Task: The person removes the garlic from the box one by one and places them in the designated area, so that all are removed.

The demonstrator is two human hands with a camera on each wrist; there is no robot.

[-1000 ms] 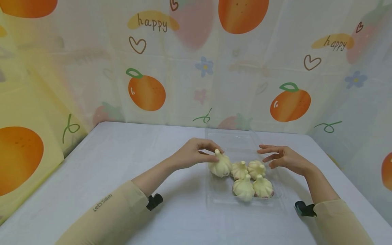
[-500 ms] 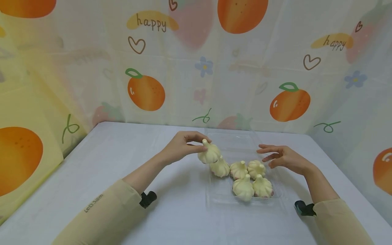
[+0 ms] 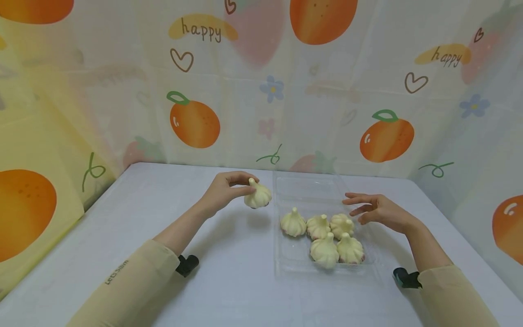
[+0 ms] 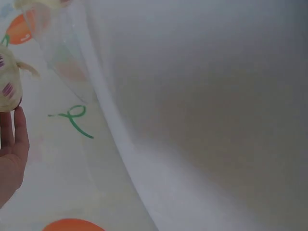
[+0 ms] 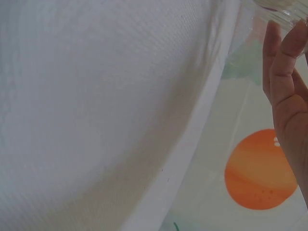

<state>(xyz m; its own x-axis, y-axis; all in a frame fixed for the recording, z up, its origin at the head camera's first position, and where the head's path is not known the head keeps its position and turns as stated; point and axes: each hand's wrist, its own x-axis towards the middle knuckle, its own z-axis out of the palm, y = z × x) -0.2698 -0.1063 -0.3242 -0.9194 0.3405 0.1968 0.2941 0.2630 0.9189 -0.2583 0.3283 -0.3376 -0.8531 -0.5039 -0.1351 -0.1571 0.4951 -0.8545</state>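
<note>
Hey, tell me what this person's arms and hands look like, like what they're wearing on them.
The left sleeve and right sleeve are long and beige; dark lettering runs along the left one. A small black device sits at the left cuff, another at the right. The left hand and right hand wear no gloves.

left hand [image 3: 226, 190] has carried its garlic bulb [image 3: 259, 196] leftward past the tray [image 3: 295, 255]

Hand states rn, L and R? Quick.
Left hand: holding a garlic bulb, pinched by its top.
Right hand: open, no bulb in it, fingers at the clear container; whether they touch it, can't tell.
</note>
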